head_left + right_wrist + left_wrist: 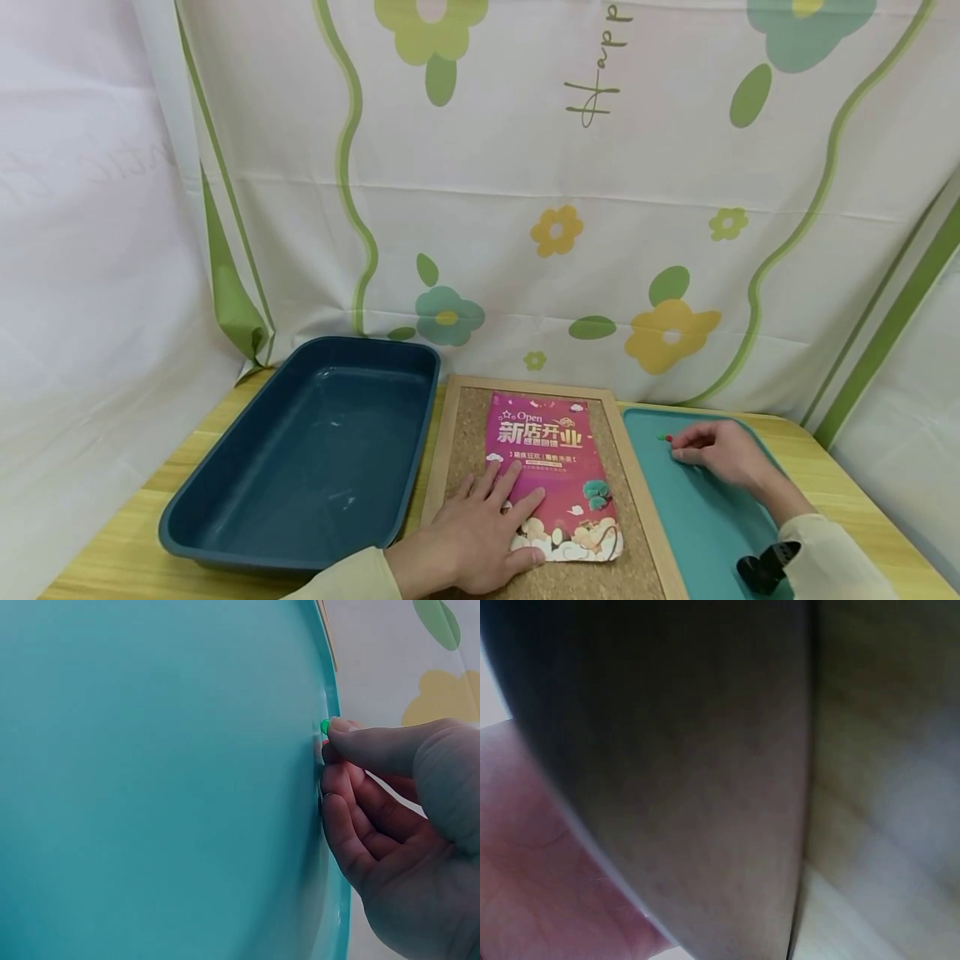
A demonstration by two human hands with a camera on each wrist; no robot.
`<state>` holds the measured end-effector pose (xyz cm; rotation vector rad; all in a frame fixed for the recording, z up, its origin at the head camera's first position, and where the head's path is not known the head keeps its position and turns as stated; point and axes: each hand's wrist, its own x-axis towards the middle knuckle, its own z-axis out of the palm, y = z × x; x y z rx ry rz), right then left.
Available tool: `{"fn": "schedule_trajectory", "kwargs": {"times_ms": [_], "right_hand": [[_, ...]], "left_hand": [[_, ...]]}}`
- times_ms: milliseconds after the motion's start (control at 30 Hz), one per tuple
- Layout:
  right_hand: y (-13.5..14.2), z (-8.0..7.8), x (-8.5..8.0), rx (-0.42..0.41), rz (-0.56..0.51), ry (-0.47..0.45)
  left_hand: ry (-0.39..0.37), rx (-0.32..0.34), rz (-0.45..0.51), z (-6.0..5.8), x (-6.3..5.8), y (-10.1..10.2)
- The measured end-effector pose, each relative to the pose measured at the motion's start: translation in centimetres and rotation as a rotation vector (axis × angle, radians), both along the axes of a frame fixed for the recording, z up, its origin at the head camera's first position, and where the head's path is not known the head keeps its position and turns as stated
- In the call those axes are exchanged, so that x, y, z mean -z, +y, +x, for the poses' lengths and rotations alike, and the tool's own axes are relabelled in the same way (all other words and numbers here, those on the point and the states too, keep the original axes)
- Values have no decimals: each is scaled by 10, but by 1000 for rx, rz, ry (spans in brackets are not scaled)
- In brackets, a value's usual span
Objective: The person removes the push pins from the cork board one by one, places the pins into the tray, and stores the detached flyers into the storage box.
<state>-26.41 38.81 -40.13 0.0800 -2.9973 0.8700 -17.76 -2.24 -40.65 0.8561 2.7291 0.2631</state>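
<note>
A pink and purple poster (551, 475) lies on a wood-framed cork board (468, 417). My left hand (480, 525) rests on its lower left part and on the cork, with the fingers spread. Over the far part of a teal tray (675, 500), my right hand (723, 454) has thumb and forefinger together on a tiny red and green pushpin (664, 437). The right wrist view shows a green bit (325, 726) at the thumb tip and red just below it; whether these are one pin or two I cannot tell. The other right fingers are curled.
A deep dark blue basin (300, 467) stands left of the cork board on the wooden table (210, 433). Behind everything hangs a white flowered cloth (480, 167). In the left wrist view a dark, blurred surface (690, 787) blocks most of the picture.
</note>
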Motion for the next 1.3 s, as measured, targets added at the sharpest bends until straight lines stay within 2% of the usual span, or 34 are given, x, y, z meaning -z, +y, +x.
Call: {"fn": "schedule_trajectory", "kwargs": {"times_ms": [367, 767, 967, 1300], "right_hand": [[2, -1, 3, 14, 3, -26], [1, 0, 2, 12, 5, -30], [2, 0, 1, 10, -5, -37], [-4, 2, -12, -1, -80, 7]], "left_hand": [[7, -14, -14, 3, -8, 2], [0, -1, 4, 1, -1, 0], [-4, -9, -6, 1, -4, 1], [0, -14, -7, 2, -7, 2]]}}
